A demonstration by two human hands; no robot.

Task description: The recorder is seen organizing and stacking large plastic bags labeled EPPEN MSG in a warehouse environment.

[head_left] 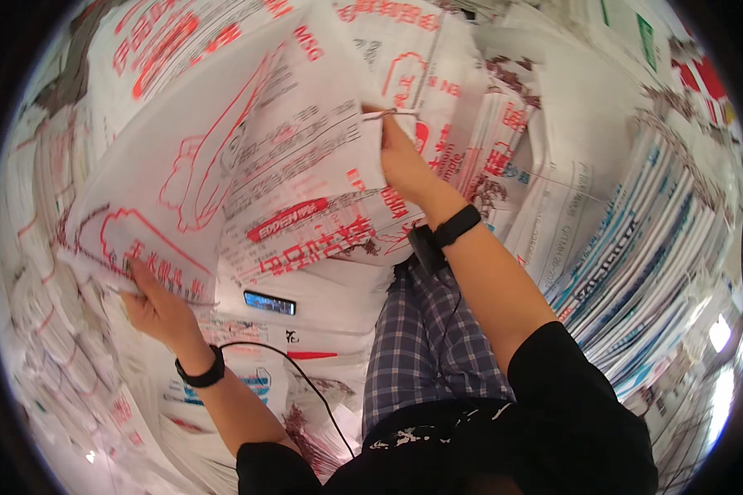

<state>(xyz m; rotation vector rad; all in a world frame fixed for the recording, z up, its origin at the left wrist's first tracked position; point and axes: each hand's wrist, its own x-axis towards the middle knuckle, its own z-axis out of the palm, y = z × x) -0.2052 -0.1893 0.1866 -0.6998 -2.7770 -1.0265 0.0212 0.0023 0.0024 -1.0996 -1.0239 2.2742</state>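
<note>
Between my hands is a large white woven sack [305,177] with red print and a red line drawing. It is tilted and partly folded over. My left hand [157,309] is closed on its lower left corner, near a dark stitched edge, with the thumb on top. My right hand [406,165] grips its right edge higher up; the fingertips are partly hidden behind the sack. A twisted dark cord [390,113] lies by that hand's fingers.
More printed white sacks [173,41] lie beyond. At right stands a thick stack of blue-and-white sacks [636,239]; folded bundles [54,214] line the left. A phone [270,303] lies on white sacks near my legs, and a black cable [293,363] runs toward me.
</note>
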